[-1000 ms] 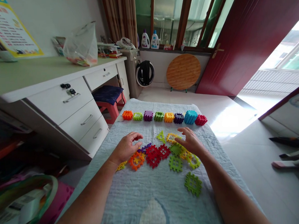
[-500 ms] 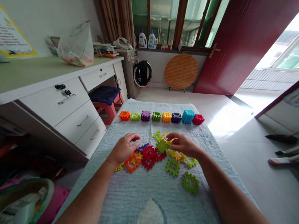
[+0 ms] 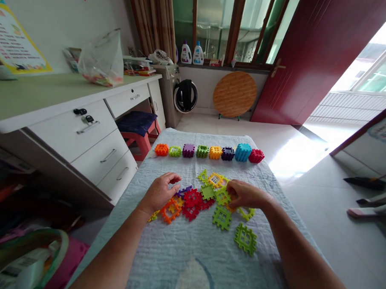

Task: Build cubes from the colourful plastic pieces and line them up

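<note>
My two hands are well apart over the pale blue cloth (image 3: 166, 256). My left hand (image 3: 161, 192) is empty, thumb and fingers parted, just left of a purple toothed piece (image 3: 184, 190) and beyond an orange frame tile (image 3: 170, 211). My right hand (image 3: 244, 194) has its fingertips at the right edge of a yellow-green window tile (image 3: 222, 196); I cannot tell whether they pinch it. That tile is right of a solid green tile (image 3: 207, 192), with a yellow window tile (image 3: 215, 179) on the far side. Red lattice tiles (image 3: 191, 204) overlap between my hands. Nearer, toward the right, lies a green window tile (image 3: 245, 239). On the far side, eight toothed blocks (image 3: 188, 150) stand in a row.
</note>
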### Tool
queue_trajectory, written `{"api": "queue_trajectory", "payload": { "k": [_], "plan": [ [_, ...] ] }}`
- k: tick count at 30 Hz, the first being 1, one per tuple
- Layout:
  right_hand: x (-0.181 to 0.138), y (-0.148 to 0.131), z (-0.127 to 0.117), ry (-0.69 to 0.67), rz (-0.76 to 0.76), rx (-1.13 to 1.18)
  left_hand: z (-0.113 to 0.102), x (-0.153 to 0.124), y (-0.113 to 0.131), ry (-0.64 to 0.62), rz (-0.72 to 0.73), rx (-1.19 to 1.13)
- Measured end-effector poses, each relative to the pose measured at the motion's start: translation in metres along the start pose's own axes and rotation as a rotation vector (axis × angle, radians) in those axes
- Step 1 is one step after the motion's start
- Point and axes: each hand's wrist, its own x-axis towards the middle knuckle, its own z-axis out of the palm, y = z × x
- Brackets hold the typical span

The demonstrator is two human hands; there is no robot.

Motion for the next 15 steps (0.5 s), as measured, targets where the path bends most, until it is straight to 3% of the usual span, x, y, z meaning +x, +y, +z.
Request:
{"api": "queue_trajectory", "payload": {
  "k": [5,11,13,15],
  "plan": [
    [0.001,-0.002,0.003,0.028,-0.018,0.018,0.001,0.001,-0.004,0.014,0.016,0.004],
    [-0.004,0.002,-0.006,-0.015,-0.058,0.336,0.0,0.0,-0.003,0.013,0.006,0.03],
    [-0.003,0.007,-0.01,0.072,-0.043,0.36,0.0,0.0,-0.002,0.013,0.006,0.036],
    [-0.001,0.012,-0.011,0.262,0.018,0.298,0.0,0.0,-0.001,0.009,0.008,0.04]
  ]
}}
